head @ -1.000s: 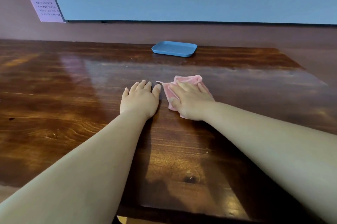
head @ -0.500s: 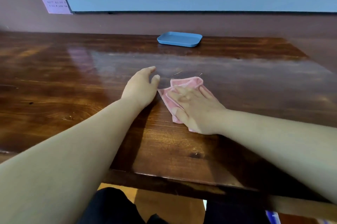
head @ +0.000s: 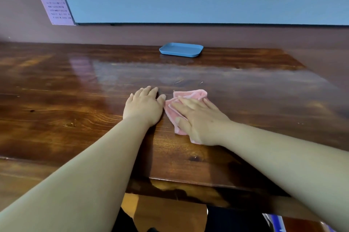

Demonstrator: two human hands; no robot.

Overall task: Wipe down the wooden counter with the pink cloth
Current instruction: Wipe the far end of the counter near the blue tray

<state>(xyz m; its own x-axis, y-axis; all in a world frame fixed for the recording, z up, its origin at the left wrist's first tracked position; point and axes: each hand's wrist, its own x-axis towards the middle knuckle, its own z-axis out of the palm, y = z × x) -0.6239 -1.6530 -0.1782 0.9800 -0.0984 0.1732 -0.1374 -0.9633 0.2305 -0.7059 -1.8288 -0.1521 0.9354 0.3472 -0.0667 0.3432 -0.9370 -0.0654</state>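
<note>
A pink notice (head: pixel 52 0) hangs on the wall at the upper left of the frame. Below it the wooden desk (head: pixel 75 103) spreads glossy across the picture. Near the middle, the left hand (head: pixel 143 106) lies flat on the wood, fingers straight and close together. Just beside it to the right, the right hand (head: pixel 198 118) presses the crumpled pink cloth (head: pixel 190 95) down with spread fingers. A blue tray (head: pixel 181 49) sits at the far edge, upper centre.
</note>
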